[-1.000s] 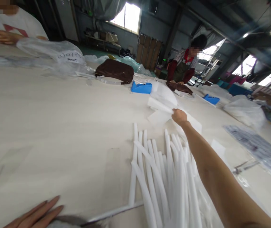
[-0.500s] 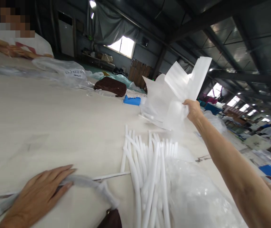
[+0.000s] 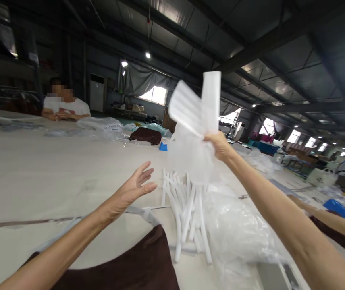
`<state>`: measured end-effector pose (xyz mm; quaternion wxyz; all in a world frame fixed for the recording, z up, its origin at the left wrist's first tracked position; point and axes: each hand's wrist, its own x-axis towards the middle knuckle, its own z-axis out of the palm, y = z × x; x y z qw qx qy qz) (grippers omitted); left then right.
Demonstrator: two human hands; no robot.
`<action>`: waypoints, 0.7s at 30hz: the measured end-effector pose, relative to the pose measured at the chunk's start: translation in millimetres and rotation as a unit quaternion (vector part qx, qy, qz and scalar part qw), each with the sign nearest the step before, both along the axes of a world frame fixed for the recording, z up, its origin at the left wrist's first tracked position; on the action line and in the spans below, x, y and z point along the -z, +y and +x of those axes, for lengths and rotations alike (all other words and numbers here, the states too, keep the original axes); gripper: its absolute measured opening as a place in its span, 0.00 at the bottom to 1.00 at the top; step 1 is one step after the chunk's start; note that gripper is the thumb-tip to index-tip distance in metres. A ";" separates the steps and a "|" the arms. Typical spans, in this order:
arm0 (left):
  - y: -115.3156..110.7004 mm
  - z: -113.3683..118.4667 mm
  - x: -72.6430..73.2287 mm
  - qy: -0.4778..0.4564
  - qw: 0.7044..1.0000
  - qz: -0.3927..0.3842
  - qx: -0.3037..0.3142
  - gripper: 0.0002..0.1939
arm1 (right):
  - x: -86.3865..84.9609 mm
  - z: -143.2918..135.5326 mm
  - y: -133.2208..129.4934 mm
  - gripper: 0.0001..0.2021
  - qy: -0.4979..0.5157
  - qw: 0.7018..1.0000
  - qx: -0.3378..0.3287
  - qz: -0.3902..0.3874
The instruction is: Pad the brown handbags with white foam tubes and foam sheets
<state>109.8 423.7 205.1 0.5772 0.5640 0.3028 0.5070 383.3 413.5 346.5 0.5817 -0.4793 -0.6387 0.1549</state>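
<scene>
across the broad cream-white table (image 3: 100,161), your right hand (image 3: 217,146) pinches thin translucent white foam sheets (image 3: 187,141) by their lower edge, seemingly to keep them above the white foam rods (image 3: 187,213), your left hand (image 3: 136,183) empty, fingers loosely spread.

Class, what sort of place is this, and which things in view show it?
Probably a bag workshop or packing area: dark brown bags lie on a wide worktable, beside white foam-like rods and clear plastic bags, under a metal-beamed roof.

Dark brown bag (image 3: 124,264), plain white tubes (image 3: 187,217)
</scene>
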 end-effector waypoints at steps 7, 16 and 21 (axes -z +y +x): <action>-65.1 11.9 -20.3 -0.133 0.990 -0.012 -0.048 0.29 | 99.4 -119.2 -47.8 0.09 -0.267 0.963 -0.027 0.013; -71.5 -30.5 37.1 -0.233 0.917 -0.146 -0.290 0.15 | 207.2 -120.1 -82.8 0.49 -0.461 0.872 -0.115 0.115; -55.3 -40.2 52.9 -0.231 0.907 -0.175 -0.306 0.18 | 224.5 -65.0 -73.8 0.38 -0.573 0.812 0.065 -0.089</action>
